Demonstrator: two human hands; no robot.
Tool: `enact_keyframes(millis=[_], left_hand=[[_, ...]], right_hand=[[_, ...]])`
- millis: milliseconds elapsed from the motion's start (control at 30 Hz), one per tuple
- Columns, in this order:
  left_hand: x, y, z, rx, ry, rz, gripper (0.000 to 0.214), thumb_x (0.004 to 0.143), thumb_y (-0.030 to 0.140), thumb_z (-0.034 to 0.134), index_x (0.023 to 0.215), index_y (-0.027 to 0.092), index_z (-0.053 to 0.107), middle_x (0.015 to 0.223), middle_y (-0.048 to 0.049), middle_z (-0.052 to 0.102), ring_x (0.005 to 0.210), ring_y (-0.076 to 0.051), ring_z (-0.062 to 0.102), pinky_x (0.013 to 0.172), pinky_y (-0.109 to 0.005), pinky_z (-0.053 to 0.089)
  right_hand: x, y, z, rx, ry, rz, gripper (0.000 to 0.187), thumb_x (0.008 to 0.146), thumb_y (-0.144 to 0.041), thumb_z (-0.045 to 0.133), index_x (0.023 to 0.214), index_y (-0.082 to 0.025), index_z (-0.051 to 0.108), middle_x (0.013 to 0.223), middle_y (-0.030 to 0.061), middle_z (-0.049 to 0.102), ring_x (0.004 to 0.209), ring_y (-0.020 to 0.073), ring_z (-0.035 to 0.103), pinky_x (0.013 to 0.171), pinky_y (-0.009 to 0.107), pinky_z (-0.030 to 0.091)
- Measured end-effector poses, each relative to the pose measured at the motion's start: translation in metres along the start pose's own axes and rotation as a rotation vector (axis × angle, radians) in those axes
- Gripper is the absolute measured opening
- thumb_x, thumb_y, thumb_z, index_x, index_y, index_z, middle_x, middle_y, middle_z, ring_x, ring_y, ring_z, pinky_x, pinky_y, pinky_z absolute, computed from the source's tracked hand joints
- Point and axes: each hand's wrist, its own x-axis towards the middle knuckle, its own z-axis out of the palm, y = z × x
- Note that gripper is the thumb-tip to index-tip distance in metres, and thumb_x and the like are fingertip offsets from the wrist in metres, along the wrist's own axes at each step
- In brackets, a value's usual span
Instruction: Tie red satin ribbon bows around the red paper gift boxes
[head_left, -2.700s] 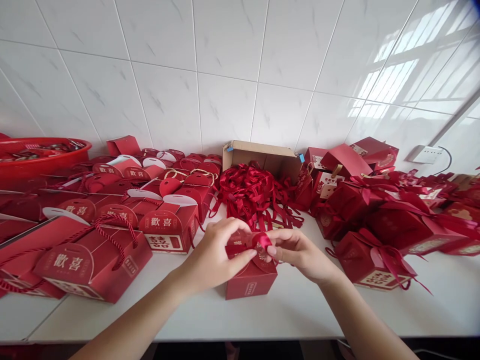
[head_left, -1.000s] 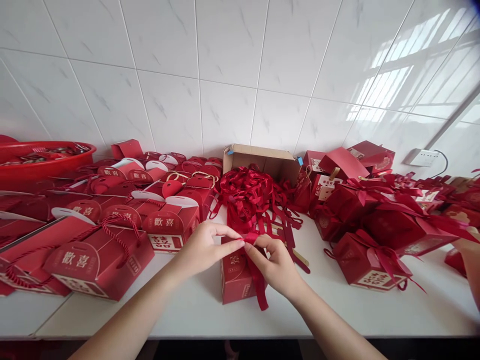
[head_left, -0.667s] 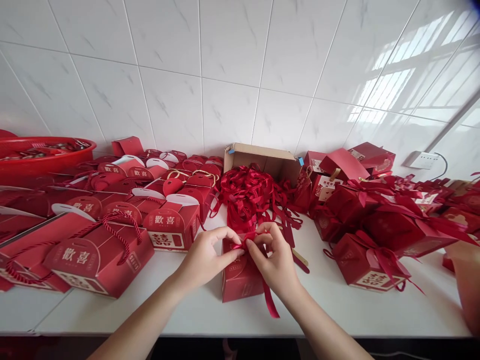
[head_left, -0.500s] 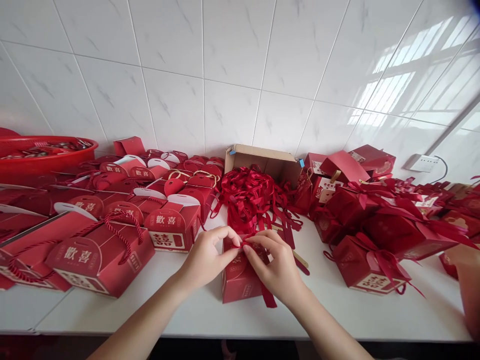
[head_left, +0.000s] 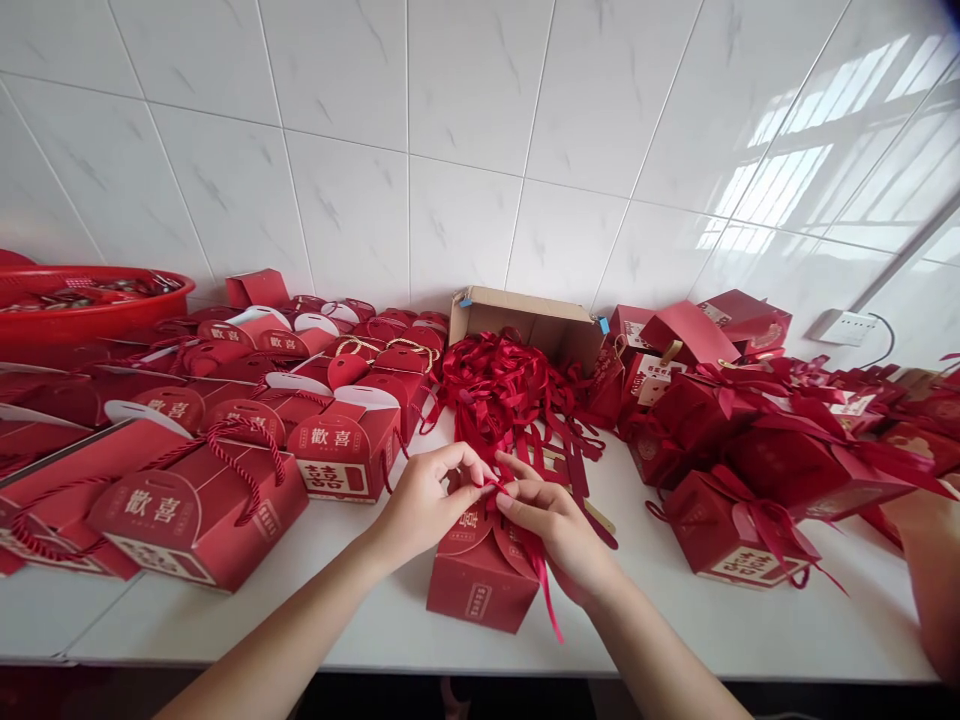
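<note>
A small red gift box (head_left: 484,580) with pale lettering stands on the white table in front of me. Over its top, my left hand (head_left: 435,500) pinches a red ribbon (head_left: 534,560) between thumb and fingers. From the other side my right hand (head_left: 551,525) has its thumb and fingers closed on the same ribbon, and the fingertips of both hands nearly meet. One ribbon tail hangs down the box's right side. The exact loop or knot between the fingers is partly hidden.
Behind the box, a heap of red ribbons (head_left: 502,385) spills from an open cardboard carton (head_left: 525,305). Rows of red boxes (head_left: 202,510) fill the left; ribbon-tied boxes (head_left: 739,530) are piled right. A red basket (head_left: 150,300) stands far left. Another person's arm (head_left: 930,570) shows at the right edge.
The gift box has shifted toward me and tilted so more of its end panel shows. Both hands still pinch the ribbon, and its hanging tail has swung and narrowed.
</note>
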Motion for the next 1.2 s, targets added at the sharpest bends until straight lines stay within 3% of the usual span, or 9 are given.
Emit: enact_keyframes(millis=[167,300,400,533,667,767,967,1100,1200], left_hand=[[0.0,0.001,-0.003,-0.013,0.015,-0.038,0.023,0.082,0.031,0.063,0.1,0.02,0.052,0.088,-0.0025,0.067,0.08,-0.016,0.062,0.071,-0.027,0.047],[-0.013,0.01,-0.006,0.11,-0.035,0.028,0.01,0.083,0.029,0.062,0.087,0.02,0.067,0.094,-0.0043,0.07,0.091,-0.019,0.064,0.085,-0.031,0.048],[-0.019,0.014,-0.005,0.156,0.012,0.016,0.01,0.081,0.028,0.065,0.084,0.021,0.072,0.093,-0.0054,0.073,0.093,-0.022,0.065,0.088,-0.033,0.05],[-0.018,0.013,-0.004,0.12,0.007,0.0,0.011,0.08,0.028,0.066,0.078,0.02,0.074,0.09,-0.0057,0.073,0.088,-0.021,0.067,0.084,-0.032,0.052],[-0.017,0.013,-0.009,0.116,-0.039,-0.019,0.01,0.081,0.025,0.065,0.078,0.02,0.073,0.09,-0.0045,0.073,0.088,-0.02,0.067,0.084,-0.029,0.052],[-0.016,0.015,-0.013,0.118,-0.09,-0.033,0.008,0.082,0.024,0.063,0.079,0.02,0.07,0.091,-0.0034,0.073,0.089,-0.019,0.067,0.084,-0.028,0.051],[-0.015,0.02,-0.019,0.125,-0.174,-0.047,0.011,0.084,0.028,0.06,0.079,0.02,0.067,0.091,-0.0026,0.071,0.089,-0.02,0.065,0.085,-0.03,0.05],[-0.01,0.031,-0.024,0.206,-0.257,-0.026,0.012,0.086,0.028,0.055,0.083,0.021,0.064,0.088,-0.0007,0.068,0.084,-0.018,0.063,0.078,-0.028,0.048],[-0.006,0.042,-0.029,0.339,-0.336,-0.014,0.013,0.089,0.027,0.05,0.082,0.022,0.06,0.084,0.0005,0.062,0.077,-0.017,0.058,0.072,-0.027,0.044]], right_hand=[[-0.003,0.008,0.005,0.0,0.094,-0.048,0.024,0.082,-0.042,0.067,0.075,-0.021,0.075,0.143,0.0075,0.044,0.139,0.0286,0.032,0.106,0.041,0.037],[-0.008,0.011,0.01,-0.055,0.145,-0.063,0.026,0.082,-0.046,0.066,0.076,-0.022,0.075,0.138,0.0087,0.049,0.138,0.028,0.034,0.105,0.04,0.039],[-0.012,0.008,0.011,-0.096,0.149,-0.07,0.029,0.081,-0.049,0.065,0.078,-0.022,0.074,0.129,0.0099,0.055,0.132,0.0276,0.041,0.103,0.039,0.041],[-0.016,0.002,0.004,-0.23,0.036,-0.095,0.033,0.089,-0.047,0.056,0.074,-0.023,0.072,0.099,0.0089,0.068,0.131,0.0244,0.042,0.104,0.037,0.038],[-0.015,0.0,-0.013,-0.44,0.038,-0.181,0.02,0.089,-0.037,0.057,0.089,-0.021,0.069,0.099,0.0067,0.069,0.101,0.0223,0.062,0.082,0.033,0.049],[-0.016,-0.01,-0.025,-0.63,0.08,-0.276,0.01,0.087,-0.026,0.057,0.09,-0.021,0.065,0.086,0.0034,0.069,0.076,0.0173,0.062,0.07,0.029,0.048],[-0.027,-0.056,-0.034,-0.842,-0.287,-0.278,0.012,0.087,-0.027,0.06,0.098,-0.027,0.065,0.081,0.0005,0.069,0.068,0.0158,0.06,0.063,0.026,0.046],[-0.005,-0.059,-0.026,-0.731,-0.171,-0.228,0.023,0.089,-0.041,0.056,0.098,-0.023,0.066,0.075,0.0009,0.065,0.062,0.0133,0.055,0.055,0.024,0.043],[0.015,-0.049,-0.019,-0.573,-0.232,-0.124,0.023,0.085,-0.034,0.06,0.103,-0.02,0.061,0.074,-0.0006,0.063,0.06,0.0116,0.053,0.051,0.022,0.041]])
